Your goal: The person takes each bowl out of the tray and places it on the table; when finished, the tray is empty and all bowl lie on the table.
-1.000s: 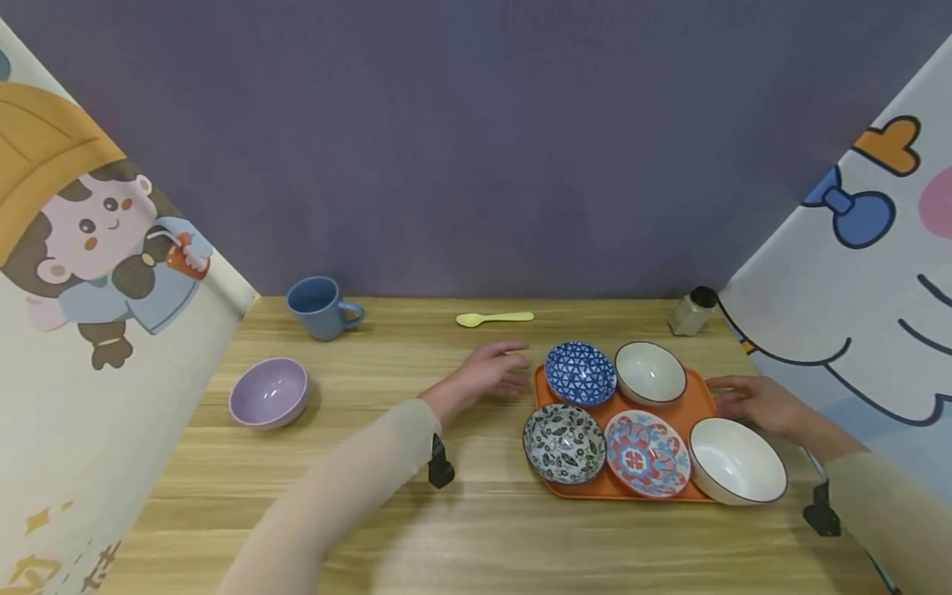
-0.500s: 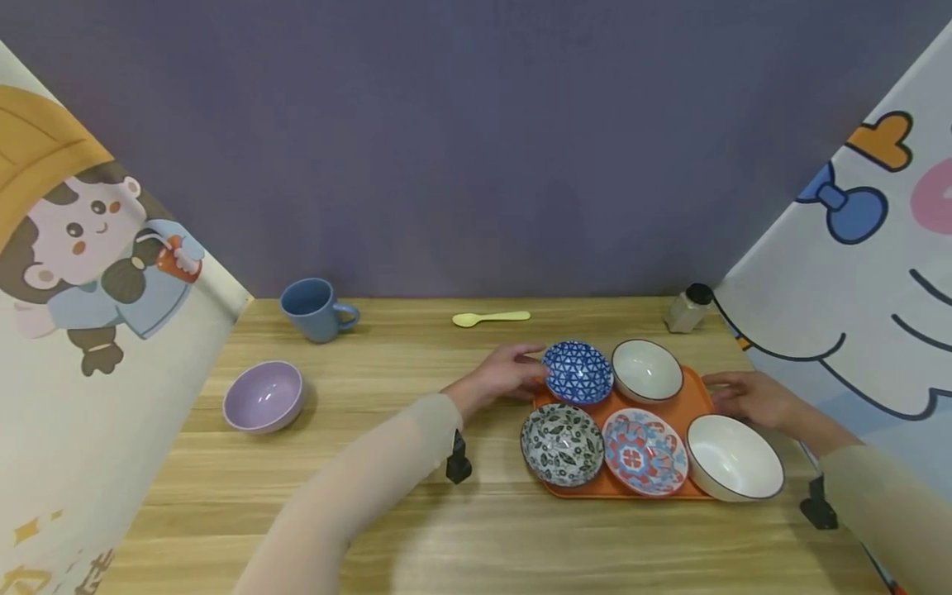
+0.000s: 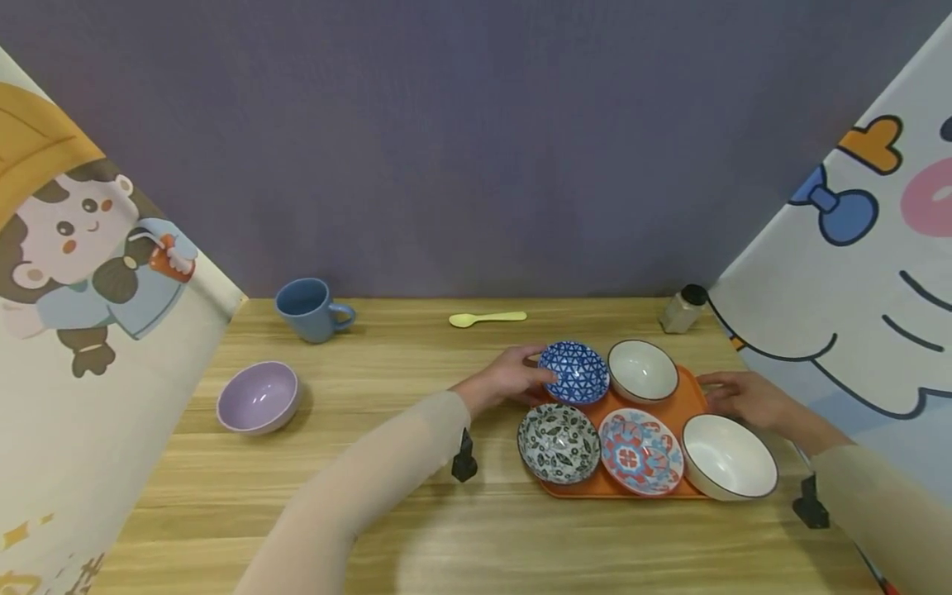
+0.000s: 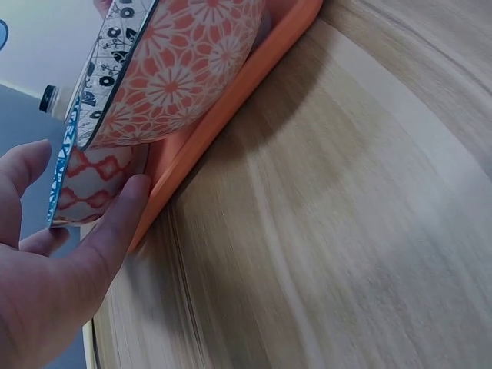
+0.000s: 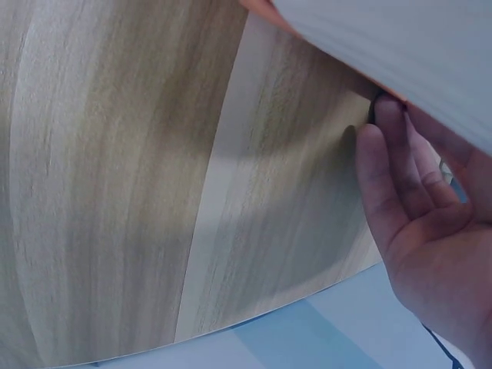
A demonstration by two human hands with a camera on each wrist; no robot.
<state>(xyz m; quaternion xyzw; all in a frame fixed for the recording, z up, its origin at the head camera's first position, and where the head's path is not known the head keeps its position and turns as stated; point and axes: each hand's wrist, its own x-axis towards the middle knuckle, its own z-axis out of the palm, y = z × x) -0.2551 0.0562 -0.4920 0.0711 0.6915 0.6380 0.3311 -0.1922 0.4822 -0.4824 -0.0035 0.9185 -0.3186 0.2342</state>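
Note:
At the tray's left end my left hand is curled around the near-left side of a blue-and-white patterned bowl. In the left wrist view, one fingertip presses low by the bowl's red-patterned outer wall, and another digit reaches up past its rim. My right hand holds the right edge of the orange tray, with its fingers bent at that edge in the right wrist view. Also on the tray are a black-and-white leaf-patterned bowl, a red-and-blue floral dish and two white bowls.
A purple bowl and a blue mug stand at the table's left. Near the back wall lies a yellow spoon. Behind the tray's right end is a small jar with a black lid. Printed panels flank the wooden table.
My left hand has moved right, from bare table beside the tray to the blue-and-white bowl. My right hand has stayed at the tray's right edge. The bowls keep their places on the tray.

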